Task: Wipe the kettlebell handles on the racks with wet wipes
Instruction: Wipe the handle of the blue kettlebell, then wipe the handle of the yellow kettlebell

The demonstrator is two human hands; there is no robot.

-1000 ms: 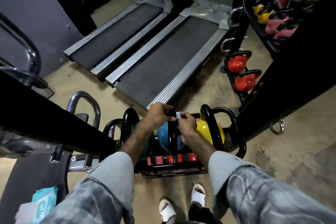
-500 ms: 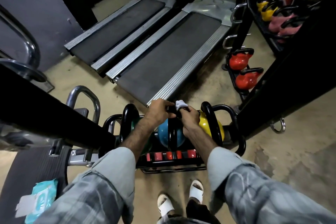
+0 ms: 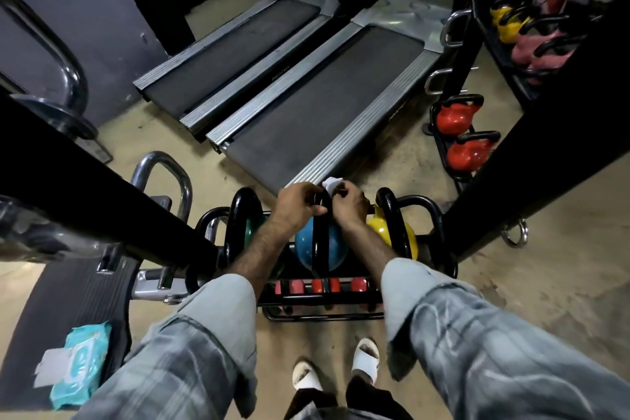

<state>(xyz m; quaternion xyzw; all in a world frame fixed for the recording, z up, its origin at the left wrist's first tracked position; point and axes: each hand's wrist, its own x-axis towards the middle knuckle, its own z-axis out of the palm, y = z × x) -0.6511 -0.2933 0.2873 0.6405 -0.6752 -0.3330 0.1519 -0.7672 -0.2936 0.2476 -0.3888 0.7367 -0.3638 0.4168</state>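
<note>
A low black rack [image 3: 426, 211] in front of me holds a green kettlebell [image 3: 251, 232], a blue kettlebell [image 3: 305, 247] and a yellow kettlebell [image 3: 405, 235], each with a black handle. My left hand [image 3: 298, 203] grips the top of the blue kettlebell's handle [image 3: 320, 249]. My right hand [image 3: 351, 206] presses a white wet wipe [image 3: 331, 183] against the same handle top, right beside the left hand. The wipe sticks up between my fingers.
A blue wet wipe pack [image 3: 80, 363] lies on a dark mat at lower left. Two treadmills [image 3: 306, 106] stand beyond the rack. Red kettlebells [image 3: 458, 133] sit on a rack at right, yellow and pink kettlebells [image 3: 521, 34] higher up. A black beam [image 3: 102, 191] crosses left.
Both hands have slid up to the top of the blue kettlebell's handle, and more of the white wipe now shows above my right hand.
</note>
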